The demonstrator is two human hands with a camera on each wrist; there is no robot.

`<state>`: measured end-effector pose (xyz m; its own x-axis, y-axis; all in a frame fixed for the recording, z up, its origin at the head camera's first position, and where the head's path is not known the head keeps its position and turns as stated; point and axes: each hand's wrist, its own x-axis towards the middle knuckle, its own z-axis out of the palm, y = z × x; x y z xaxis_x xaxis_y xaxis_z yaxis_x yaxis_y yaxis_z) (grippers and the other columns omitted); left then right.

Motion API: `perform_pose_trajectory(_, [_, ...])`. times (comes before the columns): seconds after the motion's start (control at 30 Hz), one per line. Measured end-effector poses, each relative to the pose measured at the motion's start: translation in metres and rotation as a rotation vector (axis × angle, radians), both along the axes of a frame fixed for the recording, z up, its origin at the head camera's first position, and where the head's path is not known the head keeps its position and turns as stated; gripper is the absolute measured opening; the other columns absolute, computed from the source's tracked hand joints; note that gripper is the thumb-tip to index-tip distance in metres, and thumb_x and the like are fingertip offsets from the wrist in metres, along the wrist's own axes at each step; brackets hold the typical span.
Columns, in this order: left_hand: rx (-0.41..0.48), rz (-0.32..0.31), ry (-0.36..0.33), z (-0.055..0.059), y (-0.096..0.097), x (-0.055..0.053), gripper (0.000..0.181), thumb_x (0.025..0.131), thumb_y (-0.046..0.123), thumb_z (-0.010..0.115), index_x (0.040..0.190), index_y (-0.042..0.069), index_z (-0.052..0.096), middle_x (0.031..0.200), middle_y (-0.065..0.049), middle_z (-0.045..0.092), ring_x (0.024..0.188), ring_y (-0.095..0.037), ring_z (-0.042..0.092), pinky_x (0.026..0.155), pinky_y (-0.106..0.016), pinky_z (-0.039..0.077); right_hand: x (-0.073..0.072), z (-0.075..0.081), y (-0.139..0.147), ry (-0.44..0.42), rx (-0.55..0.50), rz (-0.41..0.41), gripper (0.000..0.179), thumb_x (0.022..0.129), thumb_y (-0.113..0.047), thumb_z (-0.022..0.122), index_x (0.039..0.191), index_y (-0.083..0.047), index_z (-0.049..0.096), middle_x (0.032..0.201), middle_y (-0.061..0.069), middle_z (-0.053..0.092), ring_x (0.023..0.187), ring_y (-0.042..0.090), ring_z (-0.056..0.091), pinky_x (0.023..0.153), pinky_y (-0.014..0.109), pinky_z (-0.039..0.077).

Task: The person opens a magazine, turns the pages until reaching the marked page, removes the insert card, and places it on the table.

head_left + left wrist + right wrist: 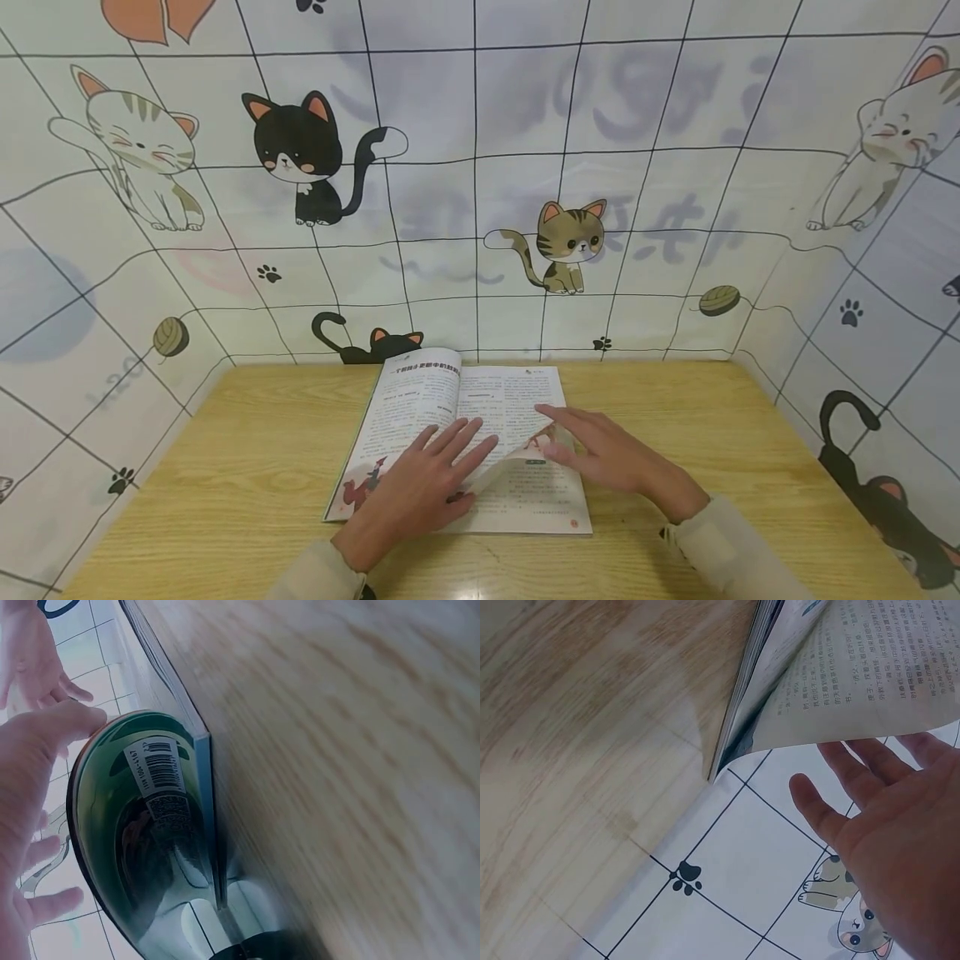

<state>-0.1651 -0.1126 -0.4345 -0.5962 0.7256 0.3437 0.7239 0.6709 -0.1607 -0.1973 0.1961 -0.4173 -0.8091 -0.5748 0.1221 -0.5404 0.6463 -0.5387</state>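
Observation:
An open magazine [495, 400] with printed text lies on the wooden table. My left hand [420, 483] rests with spread fingers over its left page and the middle fold. In the left wrist view the green cover [142, 795] with a barcode bulges below that hand, and the thumb [71, 720] is at its upper edge. A right-hand page [862, 675] is lifted and curved, its lower corner raised off the page beneath. My right hand [611, 454] is at this page's outer edge, fingers extended. In the right wrist view its fingertips are partly hidden behind the page.
The wooden table [667, 425] extends on both sides of the magazine. Behind and beside it hangs a white sheet [442, 108] with a black grid, cartoon cats and paw prints. Light sleeves [731, 546] cover both forearms.

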Motion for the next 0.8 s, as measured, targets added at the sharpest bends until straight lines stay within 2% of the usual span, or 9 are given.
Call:
perform_pose_trajectory(0.17, [-0.036,-0.055,0.08,0.001,0.001,0.001,0.089,0.083,0.041,0.078,0.156,0.027,0.03,0.163,-0.004,0.026,0.148,-0.022,0.027,0.114,-0.047,0.033,0.0,-0.001,0.003,-0.011,-0.019,-0.029,0.056,0.105,-0.043,0.041,0.156,-0.019,0.034,0.157,0.004,0.038,0.142,0.034,0.037,0.11,0.061,0.03])
perform_pose_trajectory(0.3, [-0.081,-0.073,0.13,0.002,0.001,0.002,0.086,0.082,0.038,0.077,0.155,0.028,0.033,0.166,-0.003,0.016,0.152,-0.023,0.015,0.119,-0.048,0.021,-0.001,-0.002,0.008,-0.004,0.011,-0.092,0.066,0.103,-0.05,0.042,0.159,-0.02,0.024,0.161,0.007,0.03,0.144,0.037,0.033,0.109,0.066,0.027])
perform_pose_trajectory(0.37, [-0.101,-0.073,0.145,0.002,0.002,0.002,0.079,0.084,0.035,0.075,0.154,0.028,0.038,0.166,-0.002,0.016,0.153,-0.023,0.012,0.12,-0.049,0.017,-0.002,-0.003,0.01,-0.011,0.026,-0.112,0.073,0.101,-0.053,0.044,0.16,-0.017,0.021,0.162,0.01,0.026,0.145,0.038,0.03,0.109,0.067,0.025])
perform_pose_trajectory(0.47, [-0.129,-0.069,0.164,0.002,0.002,0.001,0.067,0.086,0.03,0.071,0.149,0.026,0.047,0.165,-0.002,0.02,0.153,-0.023,0.011,0.121,-0.049,0.013,-0.003,-0.005,0.012,-0.054,0.052,-0.131,0.082,0.098,-0.058,0.048,0.159,-0.01,0.02,0.163,0.013,0.023,0.147,0.038,0.026,0.112,0.064,0.024])
perform_pose_trajectory(0.57, [-0.15,-0.07,0.185,0.001,0.001,0.001,0.055,0.086,0.026,0.066,0.141,0.023,0.058,0.162,-0.003,0.03,0.152,-0.024,0.016,0.121,-0.049,0.013,-0.004,-0.007,0.014,-0.101,0.115,-0.121,0.088,0.094,-0.061,0.054,0.157,-0.005,0.026,0.162,0.016,0.025,0.146,0.039,0.028,0.112,0.063,0.024])
perform_pose_trajectory(0.7, [-0.155,-0.07,0.185,0.0,0.0,0.0,0.04,0.084,0.024,0.065,0.123,0.019,0.071,0.154,-0.007,0.044,0.149,-0.026,0.026,0.12,-0.05,0.015,-0.004,-0.012,0.016,-0.151,0.229,-0.028,0.098,0.079,-0.063,0.073,0.153,-0.008,0.038,0.16,0.015,0.03,0.144,0.039,0.031,0.111,0.065,0.024])
perform_pose_trajectory(0.8, [-0.15,-0.06,0.159,-0.002,-0.001,-0.001,0.031,0.083,0.024,0.065,0.111,0.018,0.075,0.149,-0.008,0.05,0.147,-0.027,0.03,0.12,-0.05,0.016,-0.002,-0.015,0.015,-0.192,0.27,0.038,0.105,0.067,-0.062,0.082,0.151,-0.01,0.043,0.159,0.012,0.033,0.144,0.038,0.033,0.111,0.065,0.024])
